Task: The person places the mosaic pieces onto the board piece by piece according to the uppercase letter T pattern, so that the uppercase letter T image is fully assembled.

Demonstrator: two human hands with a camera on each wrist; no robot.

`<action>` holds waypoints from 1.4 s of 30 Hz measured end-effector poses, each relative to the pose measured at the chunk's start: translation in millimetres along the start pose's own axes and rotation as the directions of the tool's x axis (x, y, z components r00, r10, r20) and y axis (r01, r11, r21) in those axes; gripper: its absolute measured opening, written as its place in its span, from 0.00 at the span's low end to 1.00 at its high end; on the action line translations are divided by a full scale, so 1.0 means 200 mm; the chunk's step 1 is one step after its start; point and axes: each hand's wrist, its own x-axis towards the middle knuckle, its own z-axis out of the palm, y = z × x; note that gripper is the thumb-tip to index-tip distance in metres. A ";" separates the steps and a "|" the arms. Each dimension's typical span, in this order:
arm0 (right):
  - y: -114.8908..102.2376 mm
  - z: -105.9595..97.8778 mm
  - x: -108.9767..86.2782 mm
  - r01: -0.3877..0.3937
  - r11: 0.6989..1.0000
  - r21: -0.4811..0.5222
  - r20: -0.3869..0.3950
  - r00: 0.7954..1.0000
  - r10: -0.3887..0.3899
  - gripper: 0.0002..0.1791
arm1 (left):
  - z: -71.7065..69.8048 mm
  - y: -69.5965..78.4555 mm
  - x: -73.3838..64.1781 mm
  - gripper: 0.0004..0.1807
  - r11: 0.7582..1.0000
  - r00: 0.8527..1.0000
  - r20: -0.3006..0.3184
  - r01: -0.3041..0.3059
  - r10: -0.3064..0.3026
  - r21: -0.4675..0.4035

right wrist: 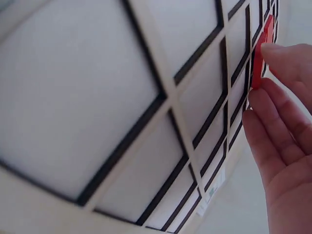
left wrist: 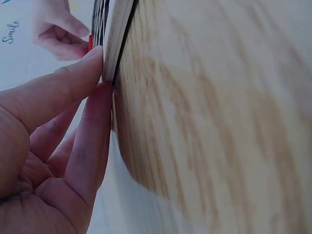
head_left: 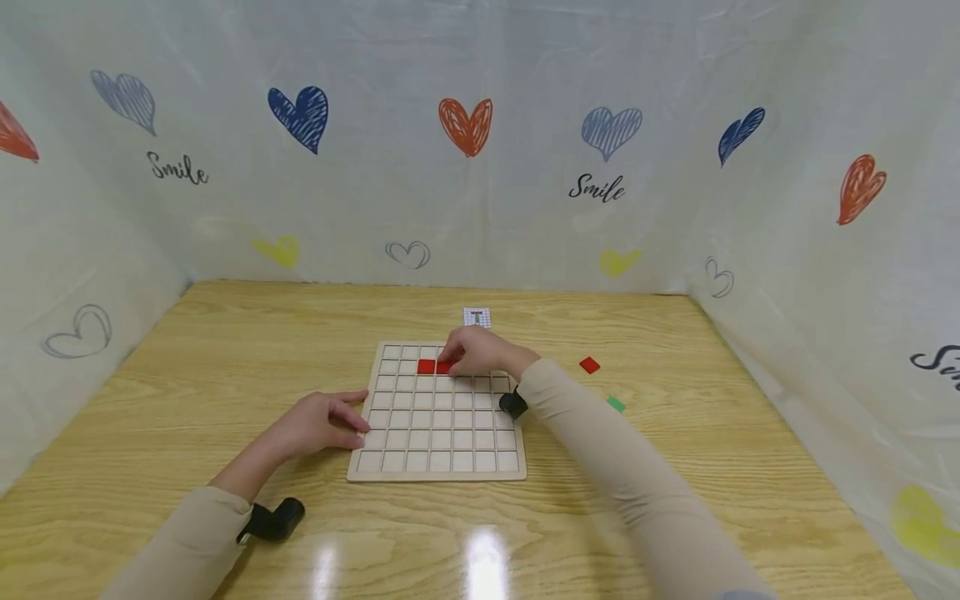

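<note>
A pale wooden grid board (head_left: 431,473) lies on the table. In the head view my left hand (head_left: 318,423) reaches to its left edge, fingers fairly straight and fingertips touching it. The left wrist view shows the thumb and a finger of this hand (left wrist: 58,122) at the board's rim (left wrist: 117,36). My right hand (head_left: 480,352) is over the upper part of the board. It pinches a red square tile (head_left: 444,367); in the right wrist view this tile (right wrist: 258,63) stands tilted at the grid. Just left of it, another red tile (head_left: 426,367) sits in a square.
Behind the board lies a small printed card (head_left: 477,315) with a red and green grid pattern, partly hidden by my right hand. A loose red tile (head_left: 590,365) and a green tile (head_left: 616,404) lie right of the board. Curtains (head_left: 480,217) printed with hearts enclose the table.
</note>
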 end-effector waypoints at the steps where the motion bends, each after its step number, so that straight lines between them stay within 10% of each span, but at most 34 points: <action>1: 0.00 0.00 0.00 0.003 1.000 0.000 -0.002 1.000 -0.003 0.12 | 0.00 0.00 0.00 0.07 1.000 1.000 -0.001 0.001 -0.001 -0.002; 42: 0.21 -0.16 -0.46 0.081 0.996 -0.030 -0.133 0.988 -0.084 0.10 | 0.01 0.01 0.00 0.06 0.999 1.000 -0.008 -0.016 0.016 0.028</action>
